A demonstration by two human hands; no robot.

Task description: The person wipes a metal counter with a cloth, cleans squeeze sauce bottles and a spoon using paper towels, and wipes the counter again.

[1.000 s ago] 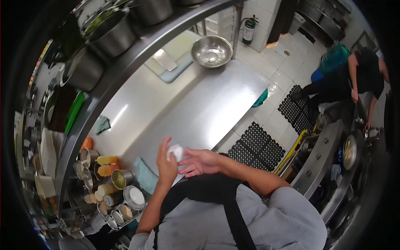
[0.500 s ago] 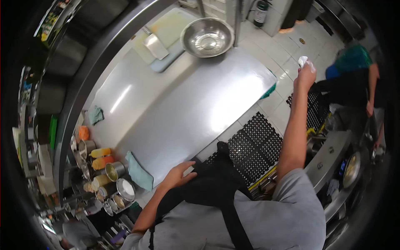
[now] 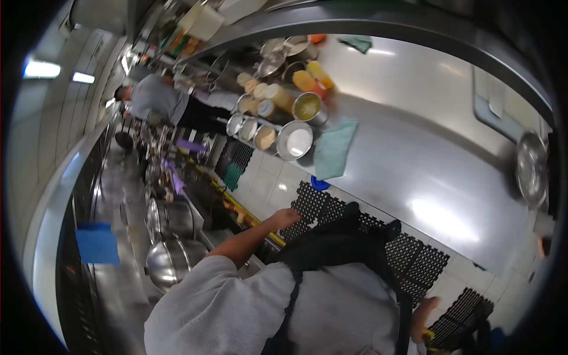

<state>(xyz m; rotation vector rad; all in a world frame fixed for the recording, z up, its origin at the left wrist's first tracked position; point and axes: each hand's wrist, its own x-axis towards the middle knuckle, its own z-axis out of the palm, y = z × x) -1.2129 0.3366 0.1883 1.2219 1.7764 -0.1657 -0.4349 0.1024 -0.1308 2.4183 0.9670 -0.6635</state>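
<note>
Out over the black floor mat [image 3: 309,203] is my left hand [image 3: 287,219], away from the steel counter. It is small and blurred, and I cannot make out its fingers or anything in them. My right hand [image 3: 425,310] hangs low beside my body, smeared by motion, with its fingers indistinct and no white wad visible in it. On the steel counter [image 3: 408,160] above my hands lies a pale green cloth [image 3: 335,149]. Left of the cloth stand a pot of yellow-green liquid [image 3: 308,107], a bowl of white contents [image 3: 294,141] and several squeeze bottles.
A person [image 3: 157,100] stands in the aisle at the upper left. Large steel pots [image 3: 168,260] stand on the left cooking line. A metal bowl [image 3: 531,168] is at the counter's far right, and a steel shelf [image 3: 378,21] arches overhead.
The view has swung left toward the aisle and cooking line. My right hand, earlier stretched out with a crumpled white wad, is now low by my body. My left hand has moved out from my waist.
</note>
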